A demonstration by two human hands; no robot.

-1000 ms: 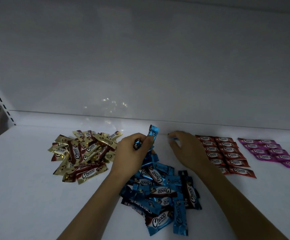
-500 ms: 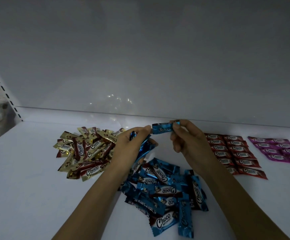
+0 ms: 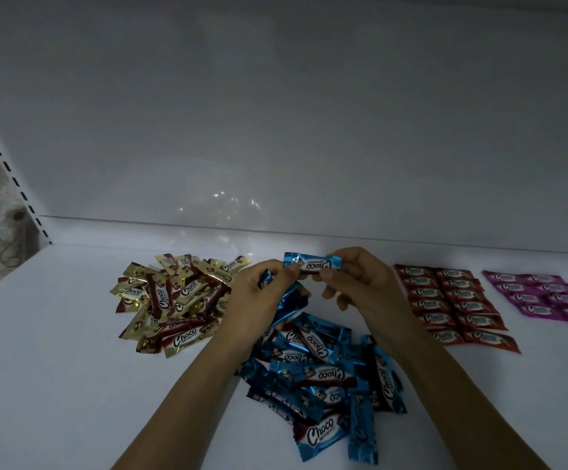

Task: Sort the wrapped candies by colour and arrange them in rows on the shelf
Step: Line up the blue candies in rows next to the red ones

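A single blue wrapped candy [image 3: 311, 264] is held level above the shelf, pinched at its left end by my left hand [image 3: 262, 300] and at its right end by my right hand [image 3: 364, 286]. My left hand also grips several more blue candies [image 3: 289, 300] in its palm. Below my hands lies a loose pile of blue candies [image 3: 326, 378]. A heap of gold candies [image 3: 177, 296] sits to the left. Red candies [image 3: 452, 303] lie in two neat rows on the right, and magenta candies [image 3: 547, 300] in rows at the far right.
The white shelf [image 3: 55, 368] has a white back wall [image 3: 276, 130] close behind the candies. A slotted upright [image 3: 11, 178] marks the shelf's left end. Bare shelf surface lies between the blue pile and the red rows.
My right hand came off the shelf near the red rows and took the right end of the blue candy my left hand held up. The candy turned from upright to level.
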